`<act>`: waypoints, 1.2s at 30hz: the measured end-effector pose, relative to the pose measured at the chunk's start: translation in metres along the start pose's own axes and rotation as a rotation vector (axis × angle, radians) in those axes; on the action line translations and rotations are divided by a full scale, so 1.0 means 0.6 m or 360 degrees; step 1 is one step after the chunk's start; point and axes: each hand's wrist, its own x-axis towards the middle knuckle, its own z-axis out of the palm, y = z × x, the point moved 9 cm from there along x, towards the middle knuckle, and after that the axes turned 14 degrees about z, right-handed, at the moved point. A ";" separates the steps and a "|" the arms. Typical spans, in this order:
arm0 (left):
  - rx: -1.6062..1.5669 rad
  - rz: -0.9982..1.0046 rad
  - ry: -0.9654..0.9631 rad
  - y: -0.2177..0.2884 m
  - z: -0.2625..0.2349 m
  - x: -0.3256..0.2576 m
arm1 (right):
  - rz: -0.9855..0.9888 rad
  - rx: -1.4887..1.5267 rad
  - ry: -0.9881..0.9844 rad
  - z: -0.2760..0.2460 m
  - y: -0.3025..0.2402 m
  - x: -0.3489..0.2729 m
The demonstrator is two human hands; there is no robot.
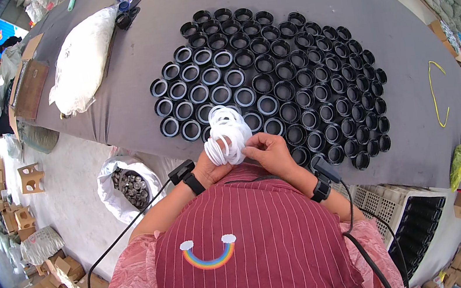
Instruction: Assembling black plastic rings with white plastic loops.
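Observation:
A loose bunch of thin white rings [228, 135] rests in my left hand [214, 167], whose fingers curl round it from below. With thumb and fingers pinched together, my right hand [270, 153] touches the right side of the bunch; whether a single ring is between the fingertips is too small to tell. Just beyond my hands, many black round collars [282, 69] stand close together on the grey-covered table [396, 20]. Those at the left, such as one black collar with a white ring inside [211, 76], show a pale ring; most at the right show none.
A stuffed white sack [86, 58] lies on the table's left. Below the left edge stands an open white bag of dark metal parts [130, 187]. Pale plastic crates [377, 206] sit under the near right edge. A yellow strap [438, 94] lies far right. Cables run along both forearms.

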 end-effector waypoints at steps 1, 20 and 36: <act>-0.0001 0.0003 0.0000 -0.001 0.002 0.001 | -0.0001 -0.0002 -0.0002 0.000 -0.004 -0.002; 0.0156 0.0296 0.0023 0.030 0.009 -0.018 | 0.0306 0.0605 0.0025 -0.089 0.044 -0.049; 0.0196 0.0130 0.0183 -0.004 0.015 -0.008 | 0.0234 0.0574 0.0749 -0.250 0.251 -0.114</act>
